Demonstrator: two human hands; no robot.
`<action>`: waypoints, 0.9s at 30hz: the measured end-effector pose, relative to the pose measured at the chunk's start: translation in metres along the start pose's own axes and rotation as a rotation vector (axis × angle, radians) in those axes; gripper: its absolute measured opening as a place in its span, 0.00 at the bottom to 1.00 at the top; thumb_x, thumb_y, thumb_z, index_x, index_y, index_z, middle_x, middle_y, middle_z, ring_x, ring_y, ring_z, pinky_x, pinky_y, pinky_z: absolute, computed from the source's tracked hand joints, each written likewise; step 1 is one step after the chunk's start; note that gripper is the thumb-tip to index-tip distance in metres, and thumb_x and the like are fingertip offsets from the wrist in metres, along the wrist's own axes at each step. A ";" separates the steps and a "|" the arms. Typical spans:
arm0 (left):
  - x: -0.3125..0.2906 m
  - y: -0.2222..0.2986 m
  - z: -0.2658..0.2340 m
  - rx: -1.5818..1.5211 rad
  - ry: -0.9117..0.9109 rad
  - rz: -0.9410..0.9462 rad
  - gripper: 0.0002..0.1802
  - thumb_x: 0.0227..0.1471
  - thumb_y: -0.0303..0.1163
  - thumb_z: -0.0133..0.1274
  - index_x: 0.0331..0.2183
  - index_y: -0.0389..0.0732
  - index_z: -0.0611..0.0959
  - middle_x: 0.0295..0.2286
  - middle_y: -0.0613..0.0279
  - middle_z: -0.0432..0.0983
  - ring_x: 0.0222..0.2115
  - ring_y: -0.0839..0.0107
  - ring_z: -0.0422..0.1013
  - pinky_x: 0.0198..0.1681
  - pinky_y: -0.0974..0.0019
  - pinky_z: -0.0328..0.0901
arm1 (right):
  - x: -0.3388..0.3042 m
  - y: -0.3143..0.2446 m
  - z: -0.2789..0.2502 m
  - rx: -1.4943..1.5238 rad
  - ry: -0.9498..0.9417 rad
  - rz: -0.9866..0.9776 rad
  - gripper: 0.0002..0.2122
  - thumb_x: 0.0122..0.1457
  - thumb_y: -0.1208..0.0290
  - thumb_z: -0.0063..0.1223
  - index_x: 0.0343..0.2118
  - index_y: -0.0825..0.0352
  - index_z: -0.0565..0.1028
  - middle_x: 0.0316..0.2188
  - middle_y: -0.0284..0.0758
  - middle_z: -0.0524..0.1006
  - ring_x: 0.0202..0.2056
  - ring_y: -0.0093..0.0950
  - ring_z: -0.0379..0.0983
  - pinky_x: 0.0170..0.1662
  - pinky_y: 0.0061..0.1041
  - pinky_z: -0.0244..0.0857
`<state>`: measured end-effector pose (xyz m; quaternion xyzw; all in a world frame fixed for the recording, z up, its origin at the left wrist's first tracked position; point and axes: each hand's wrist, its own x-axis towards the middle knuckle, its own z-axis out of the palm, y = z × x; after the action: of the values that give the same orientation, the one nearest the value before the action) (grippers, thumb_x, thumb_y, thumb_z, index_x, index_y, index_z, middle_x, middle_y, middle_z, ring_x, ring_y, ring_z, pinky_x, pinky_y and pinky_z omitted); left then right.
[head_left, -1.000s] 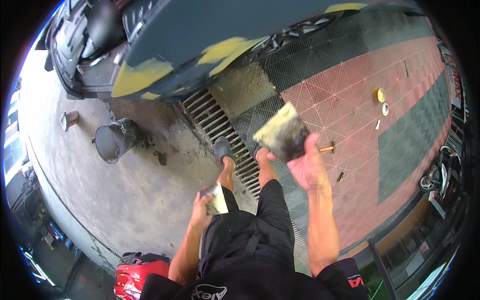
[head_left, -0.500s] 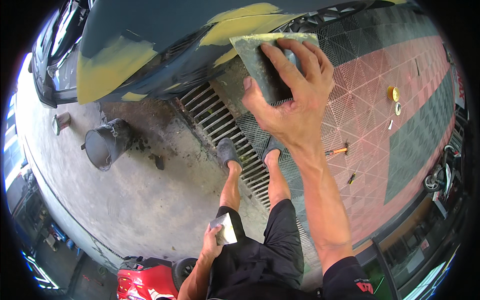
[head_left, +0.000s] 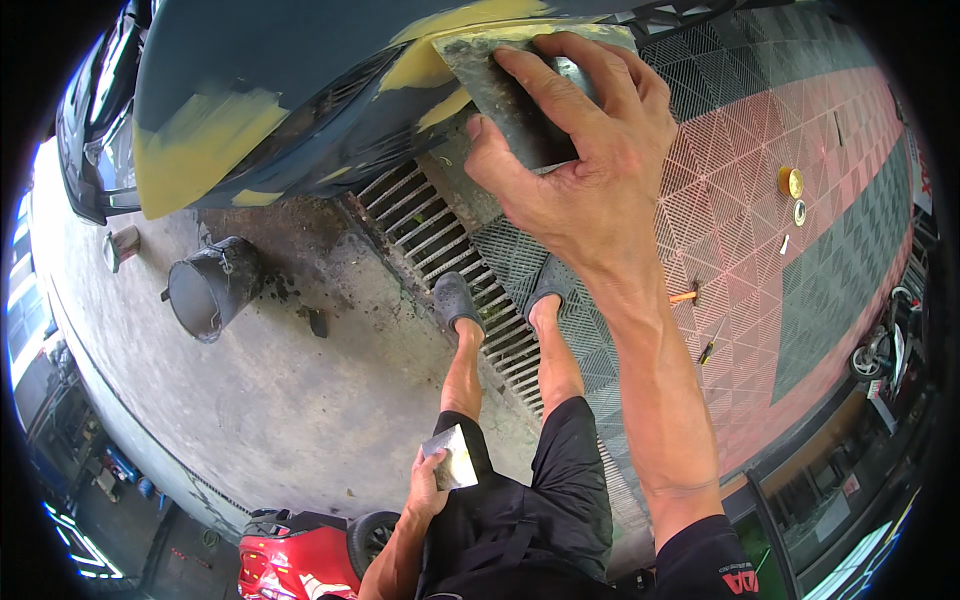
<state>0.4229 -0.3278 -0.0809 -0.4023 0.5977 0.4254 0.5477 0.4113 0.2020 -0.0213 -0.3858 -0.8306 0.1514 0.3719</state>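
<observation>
My right hand (head_left: 590, 130) grips a flat metal filler spreader (head_left: 520, 110), fingers pressed on its face and thumb at its side. The spreader's far edge, smeared with yellow filler, lies against or just over the dark car bumper (head_left: 300, 50); contact is hard to tell. Yellow filler patches (head_left: 215, 145) cover parts of the bumper at its left corner and along its upper right. Low by my thigh, my left hand (head_left: 427, 487) holds a second, smaller metal spreader (head_left: 452, 458), which carries some yellowish filler.
A black bucket (head_left: 205, 290) and a small can (head_left: 122, 247) stand on the concrete at left. A drain grate (head_left: 430, 235) runs beneath my feet. On the tiles at right lie a yellow tin (head_left: 790, 181), a hammer (head_left: 690, 295) and a screwdriver (head_left: 708, 350). A red ride-on vehicle (head_left: 290, 560) is behind me.
My right hand has moved up and slightly left with its spreader, along the bumper's filled area. The left hand stays low with its spreader. The view has shifted a little.
</observation>
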 end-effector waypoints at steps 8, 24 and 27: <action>-0.003 -0.001 0.006 0.000 0.004 -0.005 0.14 0.64 0.25 0.55 0.50 0.41 0.79 0.42 0.63 0.81 0.42 0.67 0.78 0.49 0.59 0.74 | 0.002 0.001 0.001 0.001 -0.006 -0.007 0.25 0.43 0.63 0.74 0.49 0.58 0.88 0.50 0.34 0.83 0.55 0.40 0.75 0.61 0.43 0.62; -0.001 -0.002 0.007 -0.009 -0.007 0.001 0.15 0.63 0.25 0.56 0.51 0.40 0.78 0.43 0.61 0.80 0.43 0.66 0.78 0.50 0.58 0.74 | 0.006 0.001 0.007 -0.048 -0.012 -0.076 0.24 0.46 0.60 0.73 0.49 0.56 0.88 0.51 0.33 0.82 0.56 0.39 0.74 0.61 0.43 0.62; -0.001 -0.001 0.008 -0.007 -0.012 0.000 0.15 0.63 0.25 0.56 0.51 0.40 0.78 0.43 0.61 0.81 0.43 0.66 0.79 0.50 0.58 0.75 | 0.001 -0.003 0.008 -0.043 -0.008 -0.014 0.24 0.46 0.60 0.73 0.49 0.56 0.87 0.51 0.33 0.82 0.56 0.39 0.73 0.61 0.44 0.62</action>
<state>0.4266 -0.3210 -0.0799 -0.4016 0.5929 0.4301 0.5498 0.4034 0.2013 -0.0252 -0.3871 -0.8379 0.1324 0.3613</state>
